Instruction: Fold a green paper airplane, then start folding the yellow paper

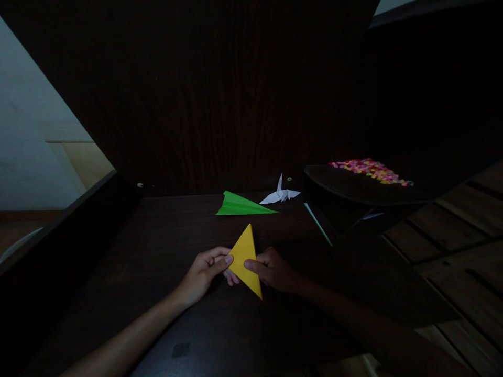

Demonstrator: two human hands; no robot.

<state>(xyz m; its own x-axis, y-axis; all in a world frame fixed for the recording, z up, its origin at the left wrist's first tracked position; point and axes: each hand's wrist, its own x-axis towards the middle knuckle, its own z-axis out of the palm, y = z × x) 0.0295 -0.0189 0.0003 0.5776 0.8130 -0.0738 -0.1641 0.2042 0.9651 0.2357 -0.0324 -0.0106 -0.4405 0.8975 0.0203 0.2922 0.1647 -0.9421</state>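
Observation:
A yellow sheet of paper (242, 252), folded into a triangle, is held between both hands above the dark surface. My left hand (210, 269) pinches its left corner, thumb on top and fingers behind. On the long right edge my right hand (273, 269) grips with the thumb on top; its other fingers are partly hidden beneath the paper. Beyond the hands lies a green paper plane (243, 205). Just right of the plane stands a white paper crane (281, 195).
A thin green and white strip (319, 226) lies to the right on the dark tabletop (165, 230). Colourful small pieces (371, 170) are heaped on a rounded dark shelf (338, 186) at the back right. A tall dark panel (236, 104) rises behind, and a raised side board (78, 214) borders the left.

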